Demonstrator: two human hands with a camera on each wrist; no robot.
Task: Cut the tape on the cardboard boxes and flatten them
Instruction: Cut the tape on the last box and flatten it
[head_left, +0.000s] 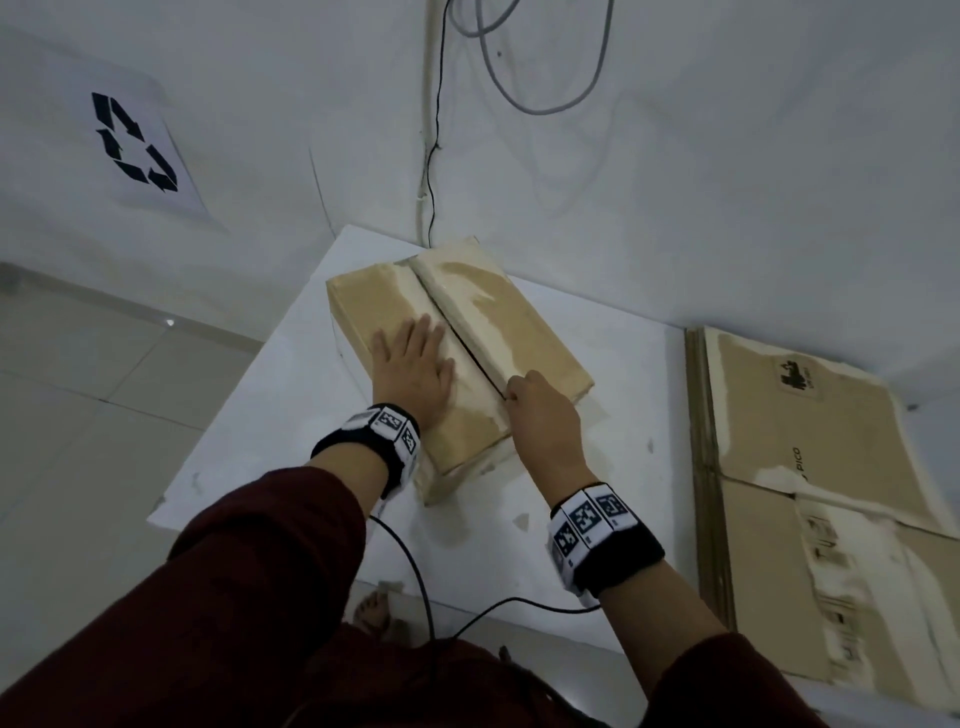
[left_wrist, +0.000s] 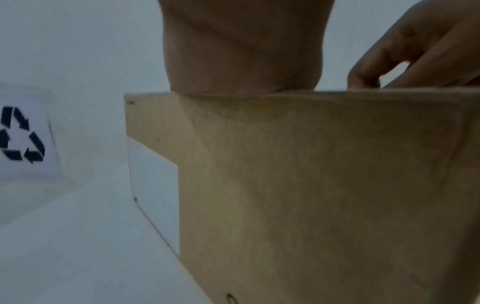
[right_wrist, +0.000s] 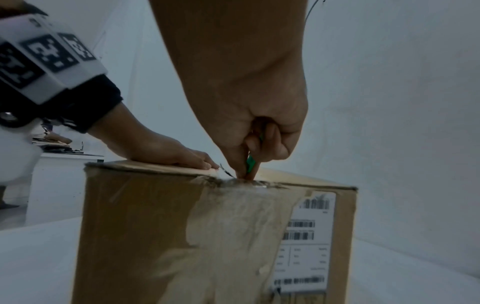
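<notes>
A taped cardboard box (head_left: 524, 322) stands on the white table (head_left: 249, 447). Its top seam is split open along most of its length, the right flap slightly raised. My left hand (head_left: 413, 366) lies flat with straight fingers on the left flap, pressing it down. My right hand (head_left: 535, 405) grips a small green cutter (right_wrist: 251, 163), its tip at the near end of the seam (right_wrist: 233, 181) where clear tape (right_wrist: 233, 222) runs down the front face. The blade itself is hidden by my fingers. A shipping label (right_wrist: 303, 242) sticks to the front right.
Flattened cardboard boxes (head_left: 810, 499) lie stacked on the table to the right. A recycling sign (head_left: 136, 143) hangs on the left wall. Cables (head_left: 519, 78) hang on the wall behind the box. My wrist cables (head_left: 415, 577) trail over the table's near edge.
</notes>
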